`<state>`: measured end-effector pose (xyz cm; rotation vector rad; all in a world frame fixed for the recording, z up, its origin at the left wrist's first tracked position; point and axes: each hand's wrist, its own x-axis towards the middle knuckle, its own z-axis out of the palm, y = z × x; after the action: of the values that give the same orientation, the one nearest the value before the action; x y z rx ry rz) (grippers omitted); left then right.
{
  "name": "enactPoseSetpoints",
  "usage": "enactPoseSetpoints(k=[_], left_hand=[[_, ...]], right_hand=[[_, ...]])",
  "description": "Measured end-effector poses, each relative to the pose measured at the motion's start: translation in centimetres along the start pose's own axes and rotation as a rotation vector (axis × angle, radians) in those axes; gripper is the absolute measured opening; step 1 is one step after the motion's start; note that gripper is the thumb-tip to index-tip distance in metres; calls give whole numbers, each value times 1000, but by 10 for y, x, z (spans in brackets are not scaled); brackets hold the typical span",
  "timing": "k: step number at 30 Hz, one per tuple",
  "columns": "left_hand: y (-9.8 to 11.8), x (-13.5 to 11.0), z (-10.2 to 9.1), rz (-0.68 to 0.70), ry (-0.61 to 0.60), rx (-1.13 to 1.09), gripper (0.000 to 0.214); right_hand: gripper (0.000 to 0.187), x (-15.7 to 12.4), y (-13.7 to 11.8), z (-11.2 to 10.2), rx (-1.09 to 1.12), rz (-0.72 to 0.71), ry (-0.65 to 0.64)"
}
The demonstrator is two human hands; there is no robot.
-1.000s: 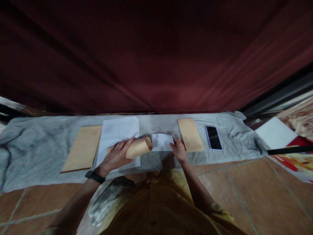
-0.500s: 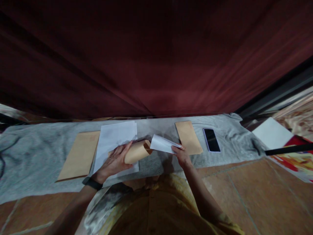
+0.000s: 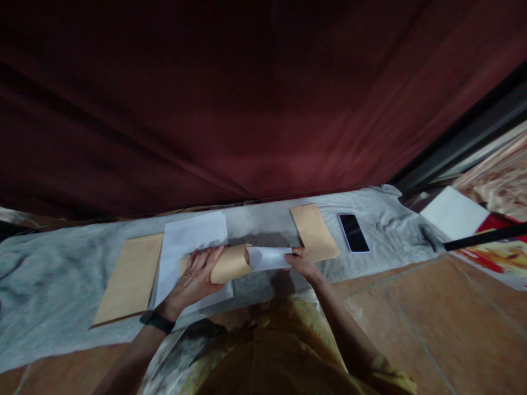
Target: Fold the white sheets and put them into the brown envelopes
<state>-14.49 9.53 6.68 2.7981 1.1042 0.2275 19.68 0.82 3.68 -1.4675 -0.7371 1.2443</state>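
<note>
My left hand (image 3: 194,278) grips a brown envelope (image 3: 229,262), bowed open at its right end, over a stack of white sheets (image 3: 190,244). My right hand (image 3: 303,262) pinches a folded white paper (image 3: 267,257) by its right edge. The paper's left end is at the mouth of the envelope and seems to be partly inside it. All of this sits on a grey cloth (image 3: 61,285) spread over the floor.
A large brown envelope (image 3: 128,277) lies left of the white sheets. Another brown envelope (image 3: 314,231) and a black phone (image 3: 353,232) lie to the right. A dark red curtain (image 3: 247,99) hangs behind. White paper (image 3: 453,213) and a black bar (image 3: 486,237) are at the far right.
My right hand lifted the folded white paper off the cloth and moved it left into the open end of the brown envelope. My left hand kept hold of the envelope.
</note>
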Motion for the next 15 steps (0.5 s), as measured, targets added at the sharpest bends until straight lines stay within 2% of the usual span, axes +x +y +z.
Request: enactPoseSetpoints(k=[3,8,11,15], left_hand=[[3,4,-1,25,24,28,104],[9,11,-5,54,35,84,102],[10,14,-5,74,28,105,102],[12,16,1,86,46,133,101]], right_hand=[[20,-1,4,3,-31,32,-57],[20,-4,8,10,-96,-30,-95],[18,-5,11,13,-110,-93,-57],[26,-9,16,10,-92,-158,75]])
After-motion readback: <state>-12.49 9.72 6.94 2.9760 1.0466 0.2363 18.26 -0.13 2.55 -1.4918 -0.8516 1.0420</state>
